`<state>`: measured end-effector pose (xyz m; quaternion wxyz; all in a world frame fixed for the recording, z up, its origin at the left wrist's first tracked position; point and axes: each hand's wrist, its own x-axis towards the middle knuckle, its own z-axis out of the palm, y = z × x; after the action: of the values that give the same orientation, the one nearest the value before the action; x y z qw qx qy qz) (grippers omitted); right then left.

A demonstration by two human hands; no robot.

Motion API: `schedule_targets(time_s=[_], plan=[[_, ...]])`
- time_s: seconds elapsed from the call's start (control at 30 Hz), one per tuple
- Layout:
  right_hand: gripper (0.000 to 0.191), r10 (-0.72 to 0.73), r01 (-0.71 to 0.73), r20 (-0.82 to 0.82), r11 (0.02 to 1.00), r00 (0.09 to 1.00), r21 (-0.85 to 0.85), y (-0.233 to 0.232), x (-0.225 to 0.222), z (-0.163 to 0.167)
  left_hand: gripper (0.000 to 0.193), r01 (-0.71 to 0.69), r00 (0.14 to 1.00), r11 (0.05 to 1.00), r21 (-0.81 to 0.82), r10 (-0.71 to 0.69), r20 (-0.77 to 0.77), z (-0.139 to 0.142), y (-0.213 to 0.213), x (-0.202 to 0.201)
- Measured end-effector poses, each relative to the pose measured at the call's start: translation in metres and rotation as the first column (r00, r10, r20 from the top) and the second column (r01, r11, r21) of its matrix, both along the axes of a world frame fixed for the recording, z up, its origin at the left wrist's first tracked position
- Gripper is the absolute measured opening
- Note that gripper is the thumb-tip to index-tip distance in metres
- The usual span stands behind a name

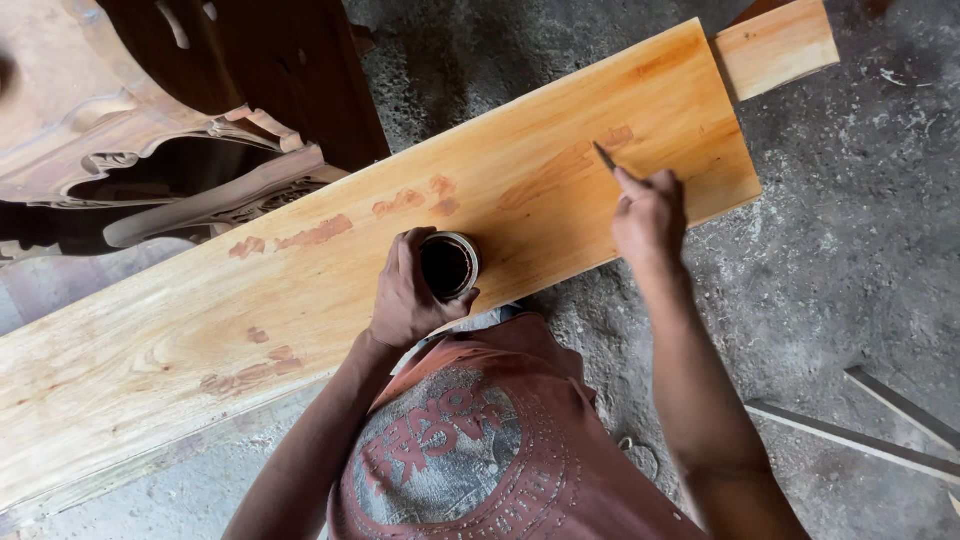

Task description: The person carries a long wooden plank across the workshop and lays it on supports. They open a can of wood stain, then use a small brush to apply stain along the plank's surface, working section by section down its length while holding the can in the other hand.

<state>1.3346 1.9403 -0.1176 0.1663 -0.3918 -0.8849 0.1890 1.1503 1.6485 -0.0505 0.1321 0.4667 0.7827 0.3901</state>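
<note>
A long pale wooden plank (pixel 300 290) lies slanted across the view, marked with several reddish-brown filled patches. My left hand (pixel 405 295) grips a small round tin (pixel 449 265) of dark paste that rests on the plank near its front edge. My right hand (pixel 650 215) holds a thin flat blade (pixel 604 156), its tip pressed on a reddish patch (pixel 612 137) toward the plank's right end.
Carved wooden furniture (pixel 150 120) stands at the upper left, close behind the plank. A second board end (pixel 775 45) pokes out at the top right. Thin strips (pixel 860 435) lie on the rough grey concrete floor (pixel 850 230) at the lower right.
</note>
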Motion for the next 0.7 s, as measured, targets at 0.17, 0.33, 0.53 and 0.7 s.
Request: schedule_targets(time_s=[0.17, 0.33, 0.53, 0.7], plan=[[0.019, -0.462, 0.302, -0.165, 0.77, 0.872, -0.561, 0.011, -0.006, 0.004, 0.091, -0.014, 1.0, 1.0, 0.008, 0.014, -0.021, -0.002, 0.0, 0.0], [0.03, 0.065, -0.071, -0.077, 0.994, 0.995, -0.084, 0.01, -0.002, 0.005, 0.092, -0.007, 1.0, 1.0, 0.0, 0.007, -0.011, -0.002, -0.001, 0.0], [0.033, 0.137, -0.127, -0.061, 0.982, 0.989, 0.139, 0.035, 0.014, 0.007, 0.092, -0.002, 0.999, 1.0, 0.024, 0.004, -0.049, -0.004, -0.003, -0.001], [0.038, 0.077, -0.065, -0.045, 0.975, 0.996, 0.214, 0.041, 0.021, 0.013, 0.092, -0.006, 0.999, 1.0, 0.025, 0.007, -0.038, -0.002, -0.003, 0.0]])
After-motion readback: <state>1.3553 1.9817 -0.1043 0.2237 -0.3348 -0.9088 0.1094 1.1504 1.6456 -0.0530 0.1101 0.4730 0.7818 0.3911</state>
